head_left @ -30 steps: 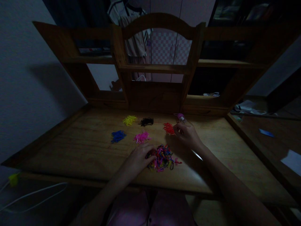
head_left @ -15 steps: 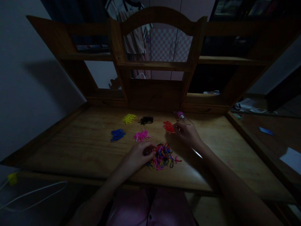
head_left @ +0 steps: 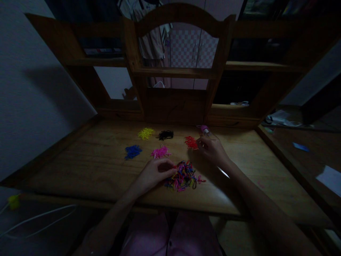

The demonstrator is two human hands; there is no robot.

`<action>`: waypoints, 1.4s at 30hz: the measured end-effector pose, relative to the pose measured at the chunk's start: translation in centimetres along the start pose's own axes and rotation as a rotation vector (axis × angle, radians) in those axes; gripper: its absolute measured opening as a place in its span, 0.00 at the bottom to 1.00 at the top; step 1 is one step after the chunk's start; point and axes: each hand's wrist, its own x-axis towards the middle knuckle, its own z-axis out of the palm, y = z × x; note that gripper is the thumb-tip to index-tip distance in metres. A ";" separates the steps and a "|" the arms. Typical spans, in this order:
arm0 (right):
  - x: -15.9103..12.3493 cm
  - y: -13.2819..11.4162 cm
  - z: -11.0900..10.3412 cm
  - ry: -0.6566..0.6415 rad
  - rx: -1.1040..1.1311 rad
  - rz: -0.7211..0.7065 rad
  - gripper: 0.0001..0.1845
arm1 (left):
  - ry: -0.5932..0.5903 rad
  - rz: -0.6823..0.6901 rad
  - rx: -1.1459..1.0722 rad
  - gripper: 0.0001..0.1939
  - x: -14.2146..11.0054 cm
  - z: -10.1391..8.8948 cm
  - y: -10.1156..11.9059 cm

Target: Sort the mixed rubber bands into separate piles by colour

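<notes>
A mixed pile of small coloured bands point(head_left: 183, 176) lies near the front of the wooden desk point(head_left: 93, 167). My left hand point(head_left: 153, 173) rests at the pile's left edge with its fingers curled in a pinch on something too small to make out. My right hand point(head_left: 212, 148) is closed beside the red pile point(head_left: 191, 142), with a small pink-tipped object point(head_left: 204, 129) showing just above its fingers. Sorted piles lie behind: yellow point(head_left: 145, 133), black point(head_left: 165, 134), blue point(head_left: 132, 151) and pink point(head_left: 160, 152).
A wooden hutch with shelves point(head_left: 176, 71) rises at the back of the desk. Papers and a blue item point(head_left: 301, 146) lie on the surface to the right. A white cable point(head_left: 39, 222) hangs low at the left.
My left hand has drawn back slightly from the mixed pile and curled its fingers. My right hand stays by the red pile. The view has tilted down a little.
</notes>
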 end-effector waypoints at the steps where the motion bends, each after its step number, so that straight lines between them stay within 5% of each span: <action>1: 0.0 0.0 0.0 -0.002 -0.001 0.003 0.07 | 0.000 -0.004 -0.005 0.11 0.0 0.0 0.0; 9: 0.0 -0.1 0.0 -0.001 -0.007 -0.004 0.07 | 0.006 0.077 -0.107 0.08 0.3 -0.2 -0.1; 17: 0.0 0.0 0.0 0.008 0.002 0.005 0.07 | 0.056 -0.089 -0.239 0.11 -0.2 -0.3 0.1; 29: 0.0 0.1 0.1 0.011 0.013 0.013 0.08 | 0.137 0.002 -0.353 0.12 -0.3 -0.2 0.1; 42: -0.1 0.2 0.1 -0.007 0.021 0.018 0.08 | 0.093 0.008 -0.360 0.15 -0.6 -0.3 0.9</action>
